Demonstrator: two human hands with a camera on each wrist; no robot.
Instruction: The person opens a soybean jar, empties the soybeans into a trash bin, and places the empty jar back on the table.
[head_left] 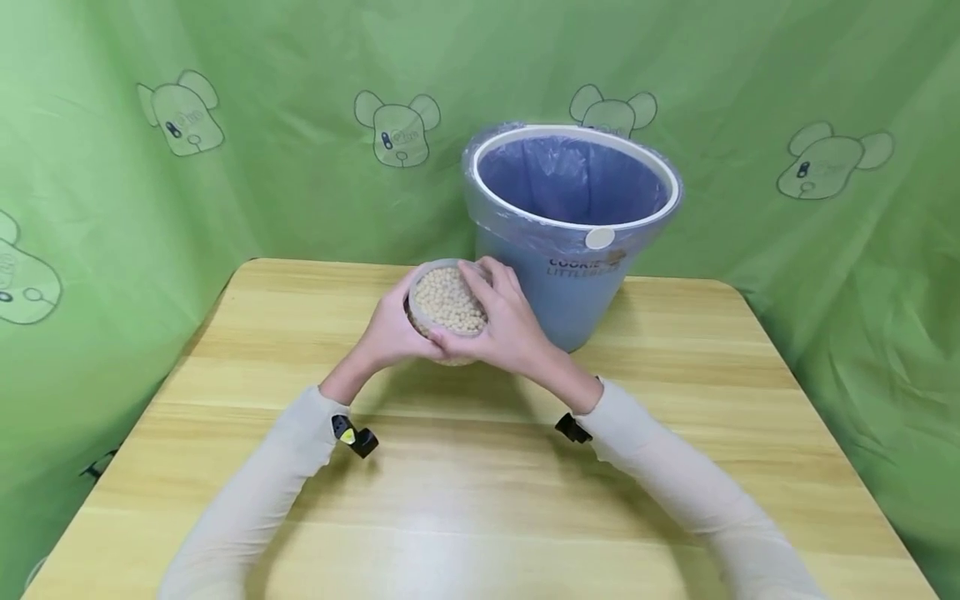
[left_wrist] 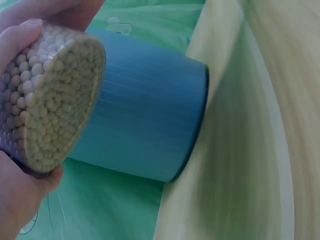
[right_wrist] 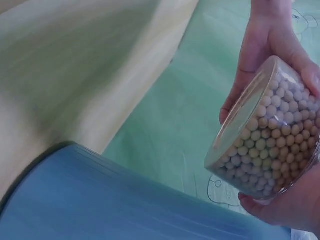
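Observation:
Both hands hold a clear round container full of small beige beans (head_left: 448,303) above the wooden table (head_left: 465,500), just left of a blue bin. My left hand (head_left: 393,331) cups its left side and underside, fingers curled round it. My right hand (head_left: 504,321) wraps over the right side and top rim. In the left wrist view the container (left_wrist: 52,100) shows its bean-packed base, gripped by fingers (left_wrist: 15,40). The right wrist view has the container (right_wrist: 272,135) tilted on its side, held between the hands.
A blue bin (head_left: 573,225) lined with a clear bag stands at the table's back, right behind the hands; its wall fills the wrist views (left_wrist: 145,120) (right_wrist: 100,200). Green cloth with cartoon bears (head_left: 225,125) surrounds the table on three sides.

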